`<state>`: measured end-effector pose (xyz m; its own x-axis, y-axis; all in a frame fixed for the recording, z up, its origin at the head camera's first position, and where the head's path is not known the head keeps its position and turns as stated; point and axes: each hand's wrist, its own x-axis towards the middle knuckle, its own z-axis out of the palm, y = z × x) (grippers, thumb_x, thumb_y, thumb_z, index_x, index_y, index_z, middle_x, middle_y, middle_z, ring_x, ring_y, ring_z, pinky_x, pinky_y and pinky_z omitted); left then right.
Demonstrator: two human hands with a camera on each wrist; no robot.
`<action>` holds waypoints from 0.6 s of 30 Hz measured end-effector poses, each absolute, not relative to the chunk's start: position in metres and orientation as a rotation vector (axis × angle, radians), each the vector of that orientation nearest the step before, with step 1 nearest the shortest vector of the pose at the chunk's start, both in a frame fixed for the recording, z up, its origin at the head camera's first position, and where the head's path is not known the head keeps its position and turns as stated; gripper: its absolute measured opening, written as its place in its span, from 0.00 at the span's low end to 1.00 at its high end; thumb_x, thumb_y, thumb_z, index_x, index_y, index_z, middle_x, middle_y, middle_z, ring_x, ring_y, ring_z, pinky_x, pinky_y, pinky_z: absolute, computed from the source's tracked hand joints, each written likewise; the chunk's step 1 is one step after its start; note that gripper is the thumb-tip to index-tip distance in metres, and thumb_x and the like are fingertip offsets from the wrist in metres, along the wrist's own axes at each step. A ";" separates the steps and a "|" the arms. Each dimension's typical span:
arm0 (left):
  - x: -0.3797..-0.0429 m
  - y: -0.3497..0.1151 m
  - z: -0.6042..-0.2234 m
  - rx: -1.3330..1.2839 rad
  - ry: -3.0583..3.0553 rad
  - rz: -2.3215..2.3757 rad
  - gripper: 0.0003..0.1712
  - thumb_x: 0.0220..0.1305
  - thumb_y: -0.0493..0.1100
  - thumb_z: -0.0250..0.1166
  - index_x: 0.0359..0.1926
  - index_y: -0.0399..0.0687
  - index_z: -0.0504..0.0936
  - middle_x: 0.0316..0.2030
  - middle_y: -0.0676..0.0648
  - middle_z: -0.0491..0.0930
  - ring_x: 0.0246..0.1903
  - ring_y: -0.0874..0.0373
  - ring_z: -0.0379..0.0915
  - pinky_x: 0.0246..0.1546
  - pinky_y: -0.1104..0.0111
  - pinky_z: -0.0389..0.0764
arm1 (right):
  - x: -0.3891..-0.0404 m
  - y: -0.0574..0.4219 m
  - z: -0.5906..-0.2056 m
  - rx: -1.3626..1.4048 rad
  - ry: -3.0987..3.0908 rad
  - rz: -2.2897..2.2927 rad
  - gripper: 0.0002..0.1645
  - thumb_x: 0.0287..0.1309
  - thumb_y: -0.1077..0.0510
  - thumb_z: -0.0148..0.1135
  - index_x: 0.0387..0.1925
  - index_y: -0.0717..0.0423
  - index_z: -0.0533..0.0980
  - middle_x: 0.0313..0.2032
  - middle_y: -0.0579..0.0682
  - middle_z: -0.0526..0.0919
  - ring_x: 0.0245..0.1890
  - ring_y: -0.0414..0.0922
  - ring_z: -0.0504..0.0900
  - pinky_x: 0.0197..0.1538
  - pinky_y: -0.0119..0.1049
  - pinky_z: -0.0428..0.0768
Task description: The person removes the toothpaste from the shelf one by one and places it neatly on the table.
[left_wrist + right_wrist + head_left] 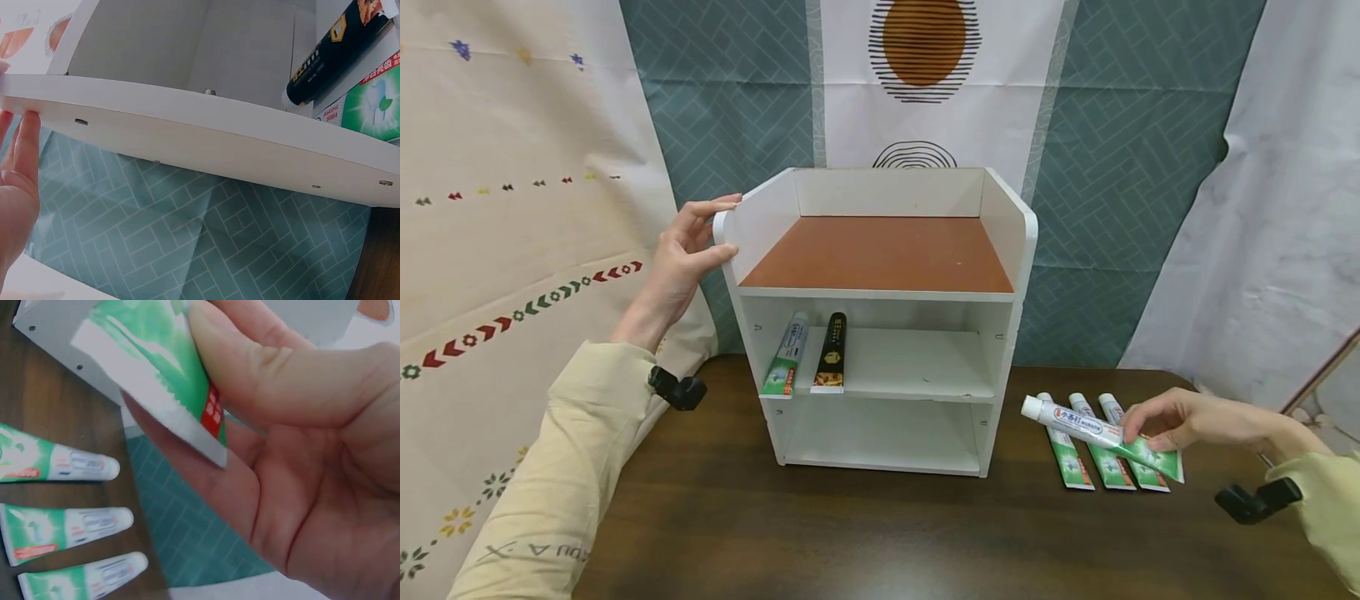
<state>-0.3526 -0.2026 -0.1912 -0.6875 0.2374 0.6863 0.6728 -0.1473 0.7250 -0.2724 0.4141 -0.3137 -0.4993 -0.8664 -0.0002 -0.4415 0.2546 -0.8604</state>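
Observation:
My right hand (1213, 425) pinches a white-and-green toothpaste tube (1078, 425) near its flat end, with its white cap pointing left. In the right wrist view the thumb (269, 381) lies over the tube's green end. Beneath it, several similar tubes (1107, 467) lie side by side on the table. My left hand (681, 254) touches the upper left side panel of a white shelf unit (887, 295), its fingers fairly straight at the edge. A green-and-white tube (786, 354) and a black tube (831, 350) lie on the middle shelf, at its left, caps toward the back.
The shelf unit has a brown top (887, 250) with raised sides and stands on a dark wooden table (887, 533). Patterned cloths, including a teal one (730, 108), hang behind it. At the right edge is a thin brown-framed object (1326, 375).

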 end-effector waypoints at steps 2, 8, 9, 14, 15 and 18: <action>-0.353 -0.203 -0.191 -1.025 -1.809 -1.892 0.26 0.54 0.24 0.58 0.54 0.45 0.73 0.62 0.44 0.60 0.59 0.51 0.56 0.43 0.68 0.70 | -0.271 0.419 -0.321 -1.146 2.047 -1.227 0.18 0.57 0.76 0.48 0.47 0.62 0.74 0.49 0.55 0.74 0.50 0.40 0.70 0.47 0.33 0.70; -0.354 -0.203 -0.192 -1.028 -1.813 -1.878 0.26 0.54 0.24 0.58 0.54 0.45 0.73 0.62 0.44 0.60 0.60 0.51 0.55 0.44 0.68 0.70 | -0.263 0.429 -0.348 -0.912 1.962 -1.437 0.21 0.59 0.76 0.46 0.53 0.66 0.72 0.50 0.49 0.75 0.47 0.39 0.73 0.41 0.38 0.75; -0.354 -0.203 -0.192 -1.028 -1.811 -1.880 0.26 0.54 0.24 0.58 0.54 0.45 0.73 0.62 0.44 0.60 0.60 0.51 0.55 0.44 0.67 0.70 | -0.261 0.429 -0.352 -0.866 1.940 -1.471 0.21 0.59 0.75 0.45 0.54 0.66 0.71 0.50 0.50 0.75 0.45 0.40 0.74 0.40 0.40 0.76; -0.354 -0.203 -0.190 -1.027 -1.804 -1.883 0.25 0.54 0.25 0.58 0.54 0.46 0.73 0.61 0.44 0.61 0.59 0.51 0.56 0.44 0.66 0.69 | -0.258 0.429 -0.371 -0.708 1.939 -1.569 0.23 0.60 0.74 0.45 0.56 0.61 0.71 0.43 0.53 0.77 0.37 0.45 0.77 0.37 0.45 0.76; -0.354 -0.203 -0.190 -1.025 -1.805 -1.883 0.25 0.54 0.25 0.58 0.54 0.46 0.73 0.61 0.44 0.61 0.59 0.51 0.56 0.45 0.66 0.69 | -0.257 0.428 -0.375 -0.675 1.975 -1.568 0.23 0.60 0.73 0.46 0.56 0.58 0.71 0.39 0.50 0.78 0.35 0.42 0.77 0.36 0.43 0.76; -0.353 -0.203 -0.191 -1.020 -1.806 -1.882 0.25 0.54 0.25 0.58 0.53 0.46 0.74 0.61 0.44 0.61 0.59 0.50 0.56 0.45 0.66 0.69 | -0.256 0.426 -0.385 -0.590 2.038 -1.581 0.24 0.61 0.71 0.47 0.56 0.52 0.72 0.36 0.47 0.78 0.32 0.41 0.77 0.35 0.43 0.76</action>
<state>-0.3533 -0.2031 -0.1911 -0.6850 0.2313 0.6908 0.6807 -0.1347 0.7201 -0.2556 0.4264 -0.3850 -0.7862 -0.6070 -0.1159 -0.0384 0.2352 -0.9712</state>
